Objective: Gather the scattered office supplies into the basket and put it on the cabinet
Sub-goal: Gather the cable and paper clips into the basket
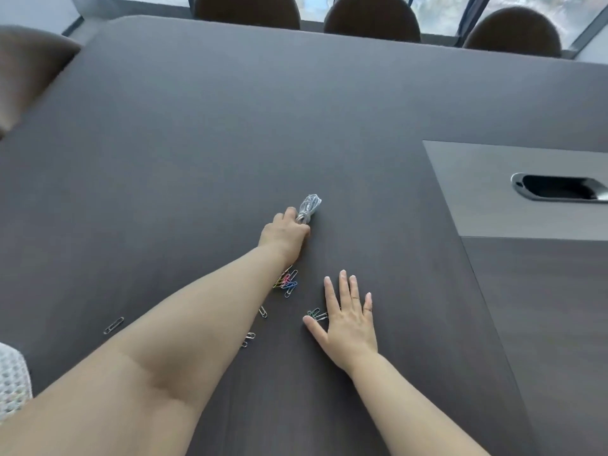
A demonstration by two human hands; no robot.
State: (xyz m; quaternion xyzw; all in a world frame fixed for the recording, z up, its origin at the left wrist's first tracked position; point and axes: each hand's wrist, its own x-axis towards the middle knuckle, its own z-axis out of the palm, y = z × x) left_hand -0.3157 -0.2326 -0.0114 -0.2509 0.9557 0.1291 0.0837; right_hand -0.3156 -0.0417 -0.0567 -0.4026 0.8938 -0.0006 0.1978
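cable bundle [309,205]: grey coiled cord flat on the dark table [197,143], long axis pointing away from the body and slightly rightward, far loops free
left hand [284,233]: at the near end of the cable bundle, fingers curled round it, thumb on its left side; holding the cord, not yet lifted as far as can be told
right hand [348,319]: nearer the body than the cable bundle and a little to its right, flat on the table, fingers spread, holding nothing
coloured paper clips [289,280]: small heap on the near side of the cable bundle, just beside the left wrist
loose paper clips [316,314]: further toward the body from the cable bundle, one pair touching the right thumb, others strewn leftward
basket: not in view
open room: bare table all round the cable bundle; hatch [559,187] well to its right, chairs [371,18] well beyond it
likely next: lift and draw back along the long axis, forearm kept off the clips
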